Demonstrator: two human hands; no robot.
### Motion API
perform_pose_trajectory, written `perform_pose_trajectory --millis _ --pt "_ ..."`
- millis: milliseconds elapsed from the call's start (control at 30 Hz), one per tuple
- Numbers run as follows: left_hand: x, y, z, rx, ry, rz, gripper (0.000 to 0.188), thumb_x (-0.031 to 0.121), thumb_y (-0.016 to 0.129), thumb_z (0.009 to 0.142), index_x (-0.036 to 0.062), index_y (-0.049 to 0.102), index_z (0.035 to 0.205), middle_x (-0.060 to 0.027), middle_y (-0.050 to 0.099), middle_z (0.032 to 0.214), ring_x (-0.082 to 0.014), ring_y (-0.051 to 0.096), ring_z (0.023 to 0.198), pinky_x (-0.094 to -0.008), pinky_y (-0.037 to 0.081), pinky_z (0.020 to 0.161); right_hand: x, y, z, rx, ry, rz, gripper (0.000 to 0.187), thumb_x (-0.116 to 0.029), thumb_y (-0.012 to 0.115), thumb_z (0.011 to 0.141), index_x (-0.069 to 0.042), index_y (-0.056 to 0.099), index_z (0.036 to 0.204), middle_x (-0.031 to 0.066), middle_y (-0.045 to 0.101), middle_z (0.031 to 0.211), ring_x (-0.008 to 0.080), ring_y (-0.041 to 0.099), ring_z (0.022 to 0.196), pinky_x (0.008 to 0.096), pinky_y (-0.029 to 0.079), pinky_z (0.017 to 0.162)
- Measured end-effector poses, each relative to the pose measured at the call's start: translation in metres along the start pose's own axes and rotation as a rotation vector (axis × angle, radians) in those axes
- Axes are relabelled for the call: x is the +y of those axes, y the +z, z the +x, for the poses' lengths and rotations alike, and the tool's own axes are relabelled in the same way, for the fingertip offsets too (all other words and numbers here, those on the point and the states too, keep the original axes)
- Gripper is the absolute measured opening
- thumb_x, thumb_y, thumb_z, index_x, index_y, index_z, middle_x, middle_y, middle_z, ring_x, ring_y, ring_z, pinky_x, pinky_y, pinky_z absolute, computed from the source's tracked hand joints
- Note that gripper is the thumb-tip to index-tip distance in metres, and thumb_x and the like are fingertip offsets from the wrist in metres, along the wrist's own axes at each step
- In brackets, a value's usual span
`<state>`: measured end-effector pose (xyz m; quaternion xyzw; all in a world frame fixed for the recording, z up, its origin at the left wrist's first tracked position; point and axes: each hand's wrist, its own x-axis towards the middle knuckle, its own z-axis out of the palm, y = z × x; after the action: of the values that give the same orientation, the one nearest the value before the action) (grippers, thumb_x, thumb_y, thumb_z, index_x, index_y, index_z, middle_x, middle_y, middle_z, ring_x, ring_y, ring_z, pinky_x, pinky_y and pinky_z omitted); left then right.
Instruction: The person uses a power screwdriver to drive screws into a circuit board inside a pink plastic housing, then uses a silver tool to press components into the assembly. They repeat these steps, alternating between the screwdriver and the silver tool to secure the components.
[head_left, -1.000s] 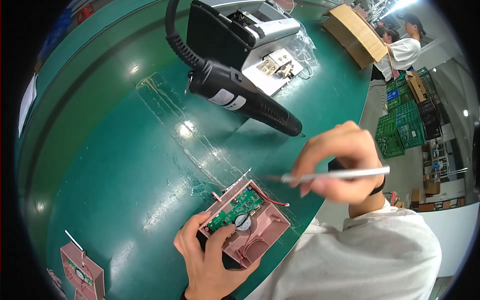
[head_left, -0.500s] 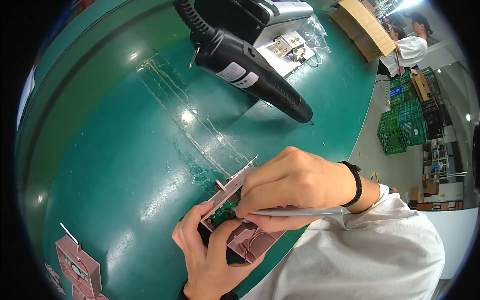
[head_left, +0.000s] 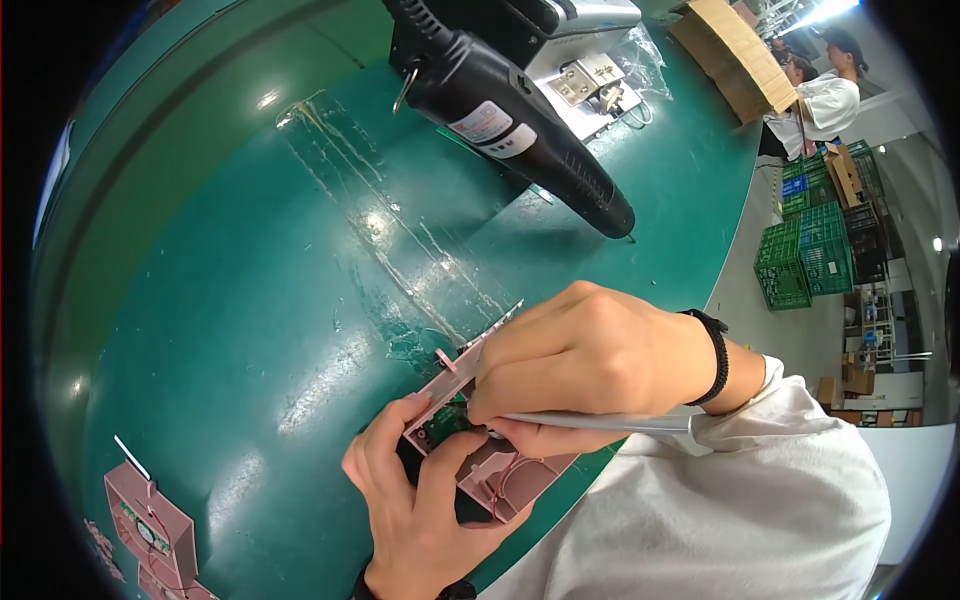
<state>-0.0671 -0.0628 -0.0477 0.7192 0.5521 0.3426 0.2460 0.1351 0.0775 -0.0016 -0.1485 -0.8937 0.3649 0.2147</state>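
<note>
A pink plastic housing (head_left: 540, 482) with a green circuit board (head_left: 438, 424) and thin red wires inside lies tilted between my hands, near the table's front edge. My left hand (head_left: 420, 500) grips its left end, the fingers behind the wall and the thumb reaching in over the board. Within my right hand (head_left: 590, 365) is a slim silver-grey tool (head_left: 600, 422), held in a pinch like a pen. Its rear end points right, toward the wrist; its working tip is hidden by the fingers inside the housing, near the board.
A black electric screwdriver (head_left: 530, 140) hangs over the green table (head_left: 250, 330), bit pointing down right. Behind it stands a black-and-silver box with a socket strip (head_left: 590, 80). Other pink housings (head_left: 155, 525) lie at lower left. A cardboard box (head_left: 735, 60), green crates (head_left: 805, 255) and people are at upper right.
The whole view has shifted slightly, so the screwdriver and the lower-left housings appear displaced. Both hands keep nearly the same grip on the housing and the tool.
</note>
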Motion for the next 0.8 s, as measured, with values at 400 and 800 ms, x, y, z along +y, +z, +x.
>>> perform_pose_trajectory --millis 400,800 --pt "0.001 -0.002 0.003 -0.025 -0.010 0.007 0.085 0.027 0.107 0.053 0.0134 0.062 0.124 -0.0216 0.047 0.145 -0.0400 0.048 0.133 -0.0498 0.044 0.105 -0.001 -0.008 0.006 -0.167 0.004 -0.080 0.016 -0.012 0.078 0.090 0.001 0.070 0.097 0.0097 0.060 0.082 0.0295 0.065 0.067 0.0400 0.054 0.057" --pt "-0.001 0.000 0.001 -0.012 -0.007 -0.022 0.082 0.027 0.107 0.055 0.0154 0.060 0.121 -0.0215 0.046 0.146 -0.0401 0.049 0.131 -0.0492 0.045 0.104 -0.001 -0.008 0.014 -0.207 -0.050 -0.186 0.021 -0.014 0.081 0.082 -0.003 0.064 0.087 0.0068 0.050 0.078 0.0239 0.059 0.063 0.0371 0.043 0.046"
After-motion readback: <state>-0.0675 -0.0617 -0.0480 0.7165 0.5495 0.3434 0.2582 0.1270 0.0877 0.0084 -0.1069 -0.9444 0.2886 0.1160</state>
